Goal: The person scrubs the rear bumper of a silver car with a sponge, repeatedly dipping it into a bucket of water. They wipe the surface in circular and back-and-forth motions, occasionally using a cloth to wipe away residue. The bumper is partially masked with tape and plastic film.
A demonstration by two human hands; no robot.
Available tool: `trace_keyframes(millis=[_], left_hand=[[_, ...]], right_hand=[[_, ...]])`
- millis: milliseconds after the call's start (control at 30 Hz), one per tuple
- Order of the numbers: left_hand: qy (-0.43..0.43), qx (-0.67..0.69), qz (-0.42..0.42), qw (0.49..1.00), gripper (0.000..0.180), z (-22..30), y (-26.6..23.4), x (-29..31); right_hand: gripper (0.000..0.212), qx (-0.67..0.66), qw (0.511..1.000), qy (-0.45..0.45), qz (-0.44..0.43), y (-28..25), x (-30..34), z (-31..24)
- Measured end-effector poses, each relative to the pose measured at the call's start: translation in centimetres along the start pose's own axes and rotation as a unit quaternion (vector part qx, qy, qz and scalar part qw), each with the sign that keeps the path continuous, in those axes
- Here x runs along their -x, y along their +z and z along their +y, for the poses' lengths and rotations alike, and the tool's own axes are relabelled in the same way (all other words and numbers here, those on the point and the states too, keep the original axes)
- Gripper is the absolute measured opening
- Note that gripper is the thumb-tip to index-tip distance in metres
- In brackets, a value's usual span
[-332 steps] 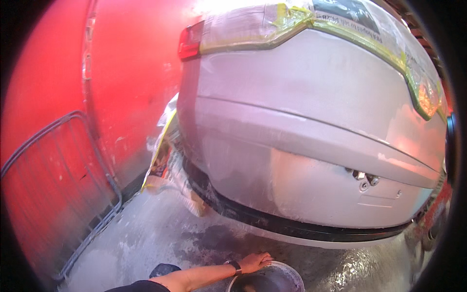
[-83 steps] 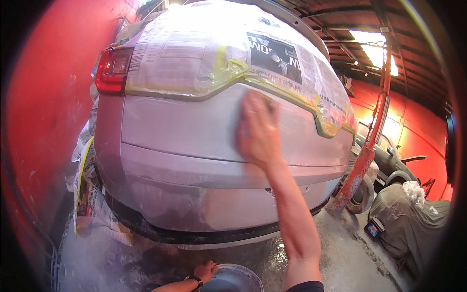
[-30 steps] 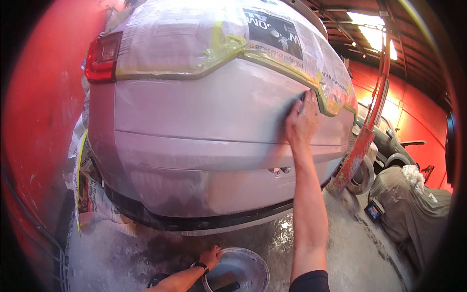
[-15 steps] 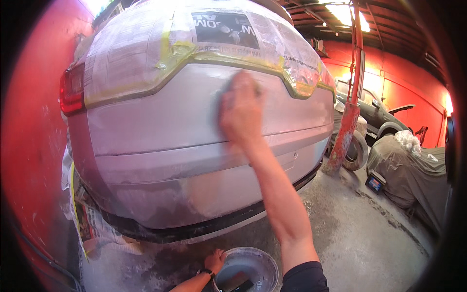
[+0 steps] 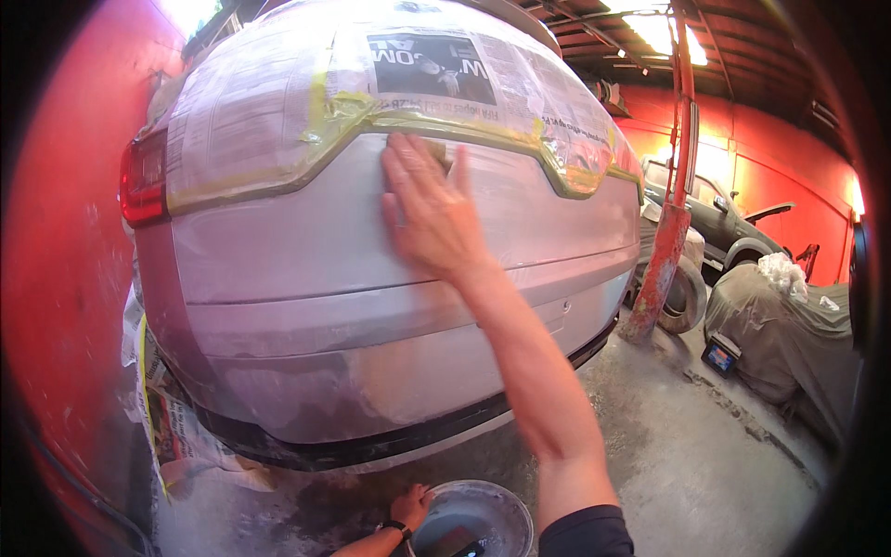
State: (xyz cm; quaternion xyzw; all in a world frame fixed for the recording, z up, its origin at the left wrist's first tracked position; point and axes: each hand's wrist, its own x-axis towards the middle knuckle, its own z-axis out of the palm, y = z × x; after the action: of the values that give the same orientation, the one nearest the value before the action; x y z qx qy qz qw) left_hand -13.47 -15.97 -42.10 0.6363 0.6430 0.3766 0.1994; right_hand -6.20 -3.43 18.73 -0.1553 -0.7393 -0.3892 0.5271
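My right hand (image 5: 432,213) lies flat against the upper part of a car's pale grey rear panel (image 5: 306,246), its thumb out to the right. Under it is a small brown piece that looks like sandpaper (image 5: 440,153), showing between thumb and fingers; most of it is hidden by the hand. Low in view, my left hand (image 5: 411,507), with a dark band at the wrist, grips the rim of a round basin (image 5: 520,512) of greyish water. A reddish-brown block (image 5: 455,538) and a dark object (image 5: 471,550) are in the basin, partly cut off by the picture's edge.
Newspaper (image 5: 251,130) and yellow tape (image 5: 343,116) cover the car above the panel. A red wall (image 5: 65,241) stands close on the left. At right are a red post (image 5: 664,269), a tyre (image 5: 685,297), a battery (image 5: 720,355) and a covered heap (image 5: 780,325).
My right hand has slid a little to the left across the panel, and its fingers look flatter and more spread. My left hand stays on the basin's rim.
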Motion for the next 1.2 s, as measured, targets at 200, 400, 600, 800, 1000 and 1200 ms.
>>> trace_keyframes(millis=[200, 400, 600, 800, 1000, 1200], left_hand=[[-0.032, 0.015, -0.045, 0.998, 0.039, 1.2, 0.1, 0.0], [-0.012, -0.008, -0.033, 0.999, 0.039, 0.8, 0.5, 0.0], [-0.027, 0.004, -0.037, 0.999, 0.039, 0.5, 0.5, -0.1], [-0.042, -0.016, -0.050, 0.998, 0.039, 1.6, -1.6, 0.5], [-0.037, 0.005, -0.030, 0.999, 0.038, 1.1, -0.5, -0.1], [-0.030, 0.012, -0.038, 0.999, 0.040, 0.6, -0.3, -0.5]], right_hand=[[0.052, 0.055, 0.992, 0.106, -0.031, -2.6, 5.0, 6.4], [0.056, -0.010, 0.999, -0.025, -0.027, -1.4, 0.1, 0.9], [0.055, 0.066, 0.997, 0.028, -0.035, -2.4, 3.6, 5.2], [0.054, 0.000, 1.000, -0.013, -0.015, -0.8, 0.6, 1.2], [0.050, 0.070, 0.975, 0.209, -0.029, -3.2, 7.7, 10.0], [0.043, -0.030, 0.988, 0.135, 0.067, -1.6, 6.4, 8.1]])
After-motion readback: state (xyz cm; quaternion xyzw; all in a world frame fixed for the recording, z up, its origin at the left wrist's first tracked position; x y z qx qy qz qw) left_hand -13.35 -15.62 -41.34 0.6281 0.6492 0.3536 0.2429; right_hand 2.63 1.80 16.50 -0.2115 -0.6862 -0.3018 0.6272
